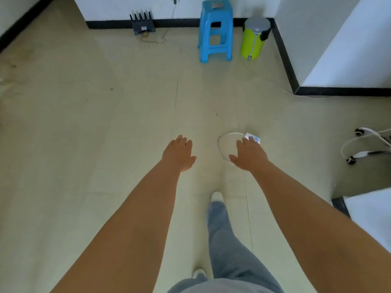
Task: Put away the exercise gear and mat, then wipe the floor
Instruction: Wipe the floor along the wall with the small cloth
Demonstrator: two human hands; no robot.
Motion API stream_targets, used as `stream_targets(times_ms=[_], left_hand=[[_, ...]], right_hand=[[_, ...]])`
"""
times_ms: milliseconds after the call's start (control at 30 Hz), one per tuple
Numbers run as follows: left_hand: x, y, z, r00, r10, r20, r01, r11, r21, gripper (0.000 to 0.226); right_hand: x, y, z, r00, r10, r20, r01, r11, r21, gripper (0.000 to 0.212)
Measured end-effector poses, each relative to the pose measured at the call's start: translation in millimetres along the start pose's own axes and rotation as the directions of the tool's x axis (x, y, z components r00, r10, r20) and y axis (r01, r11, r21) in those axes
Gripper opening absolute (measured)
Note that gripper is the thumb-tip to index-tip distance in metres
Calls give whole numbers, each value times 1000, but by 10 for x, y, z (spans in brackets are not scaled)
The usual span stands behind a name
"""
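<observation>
Two hands, left and right, fingers spread, empty; green bin lidded, contents hidden.

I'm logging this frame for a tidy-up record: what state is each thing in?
Left hand: open, holding nothing.
Right hand: open, over the rope.
Rope: looped on the floor, partly hidden.
Stool: upright.
Bin: upright, lid closed.
Router: standing by the wall.

A blue stool is standing by the wall. A green bin is sitting just right of the stool, and a black router is sitting to its left.
</observation>
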State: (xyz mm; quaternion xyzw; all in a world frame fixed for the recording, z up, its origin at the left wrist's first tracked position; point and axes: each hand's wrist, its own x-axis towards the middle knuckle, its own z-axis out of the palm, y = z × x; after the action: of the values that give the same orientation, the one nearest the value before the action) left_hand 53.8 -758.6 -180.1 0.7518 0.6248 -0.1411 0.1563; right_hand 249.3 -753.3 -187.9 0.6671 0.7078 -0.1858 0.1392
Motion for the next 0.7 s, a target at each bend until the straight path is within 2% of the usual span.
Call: stream_targets(times_ms=[100, 233, 333, 467, 700], left_hand=[[1045, -238, -442, 999, -22, -42, 22, 1000, 8, 57], [2450, -523, -1228, 998, -64, -8, 64, 998, 0, 57], [2993, -634, -1511, 999, -35, -34, 35, 999, -12, 56], [4153, -889, -2012, 997, -69, 17, 70, 997, -34, 57], [6538, -1454, -3130, 999, -37, -30, 37, 999, -1, 59]], right_hand=[[1092, 74, -504, 999, -11, -36, 10, 999, -34, 59], [2601, 82, -1346, 999, -47, -21, 46, 999, -21, 59], [3161, 57, -1674, 997, -75, -34, 75, 997, -4, 60], [4356, 24, -2230, 994, -105, 14, 106, 994, -29, 62], [6622, 84, -3300, 999, -40, -19, 40, 999, 2, 63]])
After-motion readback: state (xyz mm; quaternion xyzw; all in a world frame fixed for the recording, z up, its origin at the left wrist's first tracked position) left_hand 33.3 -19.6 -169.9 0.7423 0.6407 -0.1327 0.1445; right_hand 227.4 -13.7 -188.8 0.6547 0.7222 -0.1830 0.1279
